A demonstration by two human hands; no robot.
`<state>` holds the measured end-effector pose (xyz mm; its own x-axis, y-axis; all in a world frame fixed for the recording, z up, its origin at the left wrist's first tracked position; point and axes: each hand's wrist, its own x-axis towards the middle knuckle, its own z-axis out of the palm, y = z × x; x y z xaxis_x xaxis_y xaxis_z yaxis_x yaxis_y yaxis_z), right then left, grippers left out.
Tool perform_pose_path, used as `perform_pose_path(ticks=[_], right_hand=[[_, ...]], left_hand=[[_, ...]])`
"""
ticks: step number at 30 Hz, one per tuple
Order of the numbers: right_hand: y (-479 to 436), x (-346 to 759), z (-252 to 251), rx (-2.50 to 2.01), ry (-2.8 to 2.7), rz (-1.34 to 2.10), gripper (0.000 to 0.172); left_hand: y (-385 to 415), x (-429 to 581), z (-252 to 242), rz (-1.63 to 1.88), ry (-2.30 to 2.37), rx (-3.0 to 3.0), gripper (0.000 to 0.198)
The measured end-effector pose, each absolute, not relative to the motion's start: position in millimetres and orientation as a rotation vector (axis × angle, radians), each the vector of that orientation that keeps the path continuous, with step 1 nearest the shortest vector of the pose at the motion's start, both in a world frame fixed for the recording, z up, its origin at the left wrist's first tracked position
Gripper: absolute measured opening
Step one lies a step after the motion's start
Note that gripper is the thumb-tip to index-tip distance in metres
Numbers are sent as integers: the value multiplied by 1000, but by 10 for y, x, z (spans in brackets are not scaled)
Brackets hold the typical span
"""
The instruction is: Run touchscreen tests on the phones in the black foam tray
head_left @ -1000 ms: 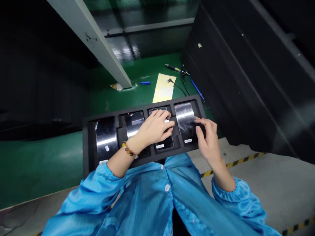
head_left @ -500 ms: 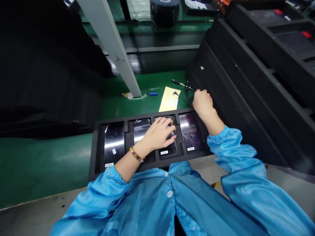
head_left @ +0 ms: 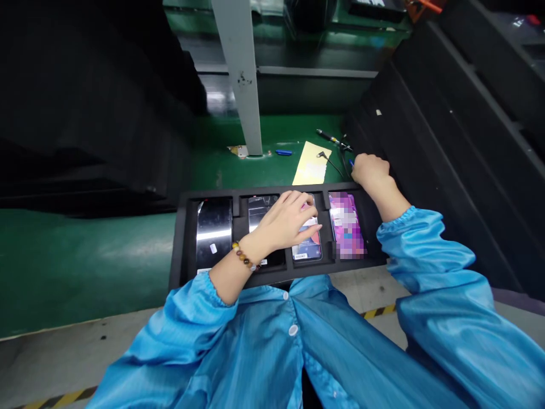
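Observation:
A black foam tray (head_left: 181,250) lies in front of me with smartphones in its compartments. My left hand (head_left: 292,221) is over the third smartphone (head_left: 307,251), palm down with fingers apart and slightly bent; that phone's screen is lit. Under my left wrist, the second smartphone (head_left: 259,209) is partly hidden. The leftmost smartphone (head_left: 214,233) has a dark screen with a small white label. At the right, another smartphone (head_left: 347,227) shows a bright purple screen. My right hand (head_left: 372,170) is closed beyond the tray's back right corner, a small blue tip showing beside it; what it holds is hidden.
Behind the tray lie a yellow paper (head_left: 311,165), a black cable (head_left: 334,165), a pen (head_left: 332,138) and a blue cap (head_left: 283,152). A grey post (head_left: 240,79) rises from the green surface. Dark stacks stand at left (head_left: 93,113) and right (head_left: 426,130).
The screens of the two right-hand phones have gone from dark to lit. My left hand's fingers have lifted and spread a little. The view has shifted, so everything sits farther right.

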<state>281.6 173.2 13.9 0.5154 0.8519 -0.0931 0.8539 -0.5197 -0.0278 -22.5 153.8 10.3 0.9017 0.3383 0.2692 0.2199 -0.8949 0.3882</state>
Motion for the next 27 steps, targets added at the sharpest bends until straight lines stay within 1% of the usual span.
perform_pose_path(ticks=[3,6,8,10,11,13,15,16,18,20,21,23,25,27], right_hand=[[1612,2753,321,2765,1566,-37,37],[1268,2667,606,2962,1922,69,33],[926,2613,755,3179,2226,23,33],[543,2556,792,3415,2431,-116,29],[353,2521,759,3523,2451,-253,24],[7,2422,605,3680,2326,-774,16],[-265,2259,390,3679,2219,-1309,19],[-366,2151,284,3629,2232,-1487,21],[-498,1893,118,3523,2240,-1734,22],[-542,1636,32,3398,2087,-1975,19],[-540,1531,15,3322,2037,-2023,17],[-509,1394,9,3226,2098,-1878,21],[-467,1352,18,3165,2245,-1594,32],[-434,1364,24,3124,2343,-1428,40]], left_hand=[[1545,-249,95,511,411,2720,35],[1561,-270,98,522,418,2715,35],[1574,-274,107,516,427,2700,33],[1585,-271,118,507,438,2680,31],[1591,-268,123,501,444,2669,30],[1602,-262,133,492,458,2647,28],[1615,-260,147,490,479,2630,26],[1621,-259,155,493,495,2625,26],[1636,-260,173,503,534,2618,26],[1650,-263,191,507,574,2608,27],[1657,-266,199,502,594,2601,27],[1669,-275,212,480,631,2588,27],[1679,-286,222,463,666,2575,27],[1689,-293,229,464,695,2566,27]])
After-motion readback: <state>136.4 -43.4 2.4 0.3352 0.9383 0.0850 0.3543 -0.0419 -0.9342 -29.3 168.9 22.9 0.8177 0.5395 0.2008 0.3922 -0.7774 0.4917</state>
